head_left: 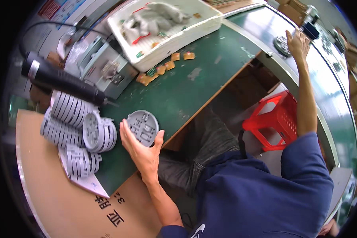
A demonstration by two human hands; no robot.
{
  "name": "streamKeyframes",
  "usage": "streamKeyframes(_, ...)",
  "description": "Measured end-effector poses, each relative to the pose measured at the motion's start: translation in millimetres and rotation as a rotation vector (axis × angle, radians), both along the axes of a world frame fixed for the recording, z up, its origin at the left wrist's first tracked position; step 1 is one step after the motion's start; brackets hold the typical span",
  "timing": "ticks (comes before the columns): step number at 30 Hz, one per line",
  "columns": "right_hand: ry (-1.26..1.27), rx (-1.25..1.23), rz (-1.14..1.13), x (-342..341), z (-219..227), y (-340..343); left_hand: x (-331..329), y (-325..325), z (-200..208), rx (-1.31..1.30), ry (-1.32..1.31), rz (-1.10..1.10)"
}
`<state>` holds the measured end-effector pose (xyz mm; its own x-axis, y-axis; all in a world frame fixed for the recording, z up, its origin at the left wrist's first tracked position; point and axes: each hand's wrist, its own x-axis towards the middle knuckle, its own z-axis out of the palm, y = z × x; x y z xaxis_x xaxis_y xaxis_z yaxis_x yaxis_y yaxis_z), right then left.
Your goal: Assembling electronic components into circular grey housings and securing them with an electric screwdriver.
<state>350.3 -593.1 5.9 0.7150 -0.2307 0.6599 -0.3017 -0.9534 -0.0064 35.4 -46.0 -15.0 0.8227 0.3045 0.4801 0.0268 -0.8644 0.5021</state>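
My left hand (144, 156) grips a grey round plastic housing (143, 126) by its rim, thumb on the right side and fingers on the left. The housing's face, with cut-outs and raised ribs, is turned up over the green worktable (178, 93). Far to the right, my right hand (299, 44) is stretched over the conveyor with its fingers extended and nothing visible in them. Just left of that hand, another round grey part (282, 46) lies on the conveyor surface. Stacks of similar grey housings (69, 115) stand left of my left hand.
A black electric screwdriver (63, 77) hangs over the left side, before a grey box-shaped machine (107, 67). A white foam tray (178, 35) holds pale bags and small boards. Small orange pieces (169, 65) lie beside it. A red stool (271, 121) and cardboard (47, 170) flank the table.
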Motion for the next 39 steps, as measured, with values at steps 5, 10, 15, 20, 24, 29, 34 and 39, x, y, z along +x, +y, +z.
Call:
streamKeyframes(5, 0.429, 0.536, 1.121, -83, 34, 221, -7, 7, 8, -0.098, 0.116, -0.002)
streamKeyframes(10, 0.342, 0.231, 1.264, -79, -4, 329, -12, 7, 12, -0.155, 0.103, -0.028)
streamKeyframes(15, 0.324, 0.15, 1.142, -86, -12, 365, -24, 19, 16, -0.173, 0.09, 0.005)
streamKeyframes(20, 0.334, 0.181, 1.186, -83, -14, 369, -7, 14, 12, -0.03, 0.077, 0.017)
streamKeyframes(24, 0.31, 0.332, 1.356, -85, -15, 363, 0, 15, 12, -0.039, 0.079, 0.012)
streamKeyframes(29, 0.273, 0.492, 1.333, -94, -12, 358, 6, 17, 11, -0.111, 0.022, -0.026)
streamKeyframes(34, 0.724, 1.015, 1.262, -112, -5, 359, 5, 33, 9, -0.198, 0.001, -0.214)
streamKeyframes(39, 0.747, 1.227, 1.437, -128, -6, 367, -9, 34, 4, -0.261, 0.034, -0.161)
